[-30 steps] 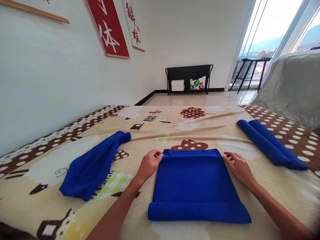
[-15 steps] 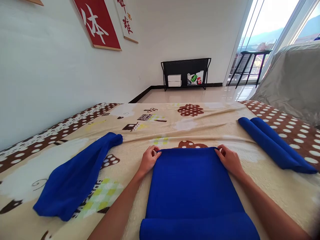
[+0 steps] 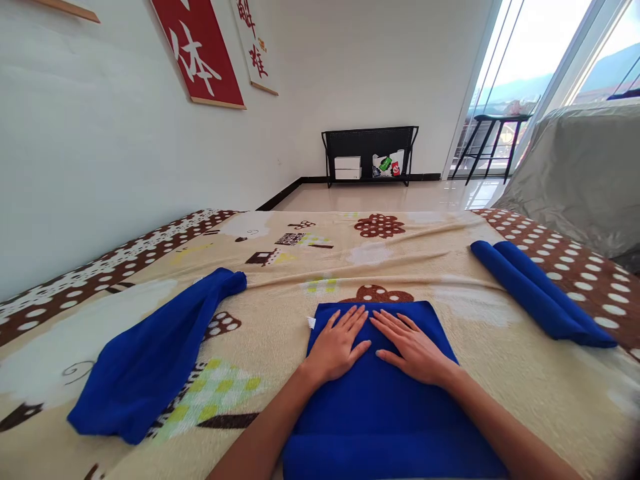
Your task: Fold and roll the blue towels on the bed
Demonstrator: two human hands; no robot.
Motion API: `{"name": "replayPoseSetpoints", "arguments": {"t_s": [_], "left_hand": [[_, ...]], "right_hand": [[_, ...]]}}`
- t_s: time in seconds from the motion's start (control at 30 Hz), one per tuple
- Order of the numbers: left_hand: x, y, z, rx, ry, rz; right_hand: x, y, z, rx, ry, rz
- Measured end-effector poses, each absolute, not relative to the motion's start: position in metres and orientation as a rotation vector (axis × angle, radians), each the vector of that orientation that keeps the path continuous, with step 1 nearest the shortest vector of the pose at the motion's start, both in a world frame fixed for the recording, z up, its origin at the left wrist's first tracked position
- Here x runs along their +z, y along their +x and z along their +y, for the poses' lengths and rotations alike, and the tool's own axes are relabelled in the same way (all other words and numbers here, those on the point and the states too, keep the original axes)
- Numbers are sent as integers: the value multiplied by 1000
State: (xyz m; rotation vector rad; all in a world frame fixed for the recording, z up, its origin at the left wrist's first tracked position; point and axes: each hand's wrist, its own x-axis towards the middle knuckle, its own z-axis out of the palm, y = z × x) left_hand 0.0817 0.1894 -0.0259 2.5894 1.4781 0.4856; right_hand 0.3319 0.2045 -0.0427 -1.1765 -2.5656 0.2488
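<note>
- Middle blue cloth (image 3: pixel 387 410): spread on the patterned blanket (image 3: pixel 280 310) at about five o'clock from the middle of the view, with a thick fold along its near, six o'clock edge.
- Left hand (image 3: pixel 336 347): palm down on the middle cloth, at ten o'clock from its centre, fingers stretched out toward one o'clock; clamped on nothing.
- Right hand (image 3: pixel 414 350): also palm down on the same cloth, between one and two o'clock from its centre, fingers stretched toward ten; likewise clamped on nothing.
- Fingertips of both hands: close to each other near the cloth's twelve o'clock edge, thumbs well apart.
- White tag (image 3: pixel 311 323): sticking out at the cloth's ten o'clock edge, just beside the left hand.
- At eight o'clock, well apart from the hands: a crumpled blue cloth (image 3: pixel 155 357), loosely bunched.
- Just past three o'clock: a rolled blue cloth (image 3: pixel 543 293), in two lengths side by side, partly over the dotted border (image 3: pixel 595 280).
- At one o'clock, beyond the blanket: a black rack (image 3: pixel 370 141).
</note>
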Motion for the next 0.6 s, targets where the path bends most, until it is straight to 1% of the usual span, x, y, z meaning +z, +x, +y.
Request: {"name": "replayPoseSetpoints", "arguments": {"t_s": [0.17, 0.23, 0.33, 0.47, 0.53, 0.6], "left_hand": [[-42, 43, 197, 501, 2433, 1800], [-39, 32, 198, 518, 2403, 1865], [-22, 26, 185, 564, 2421, 1883], [7, 30, 117, 618, 2569, 1720], [13, 33, 73, 679, 2798, 1503], [10, 34, 36, 771, 3047, 1322]], "right_hand": [[-66, 380, 220, 186, -1546, -2327], [-68, 395, 224, 175, -1603, -2280], [-60, 402, 217, 155, -1627, -2231], [-36, 400, 161, 152, -1535, -2257], [-27, 402, 117, 124, -1354, -2391], [-26, 406, 77, -5, -1125, -2492]]}}
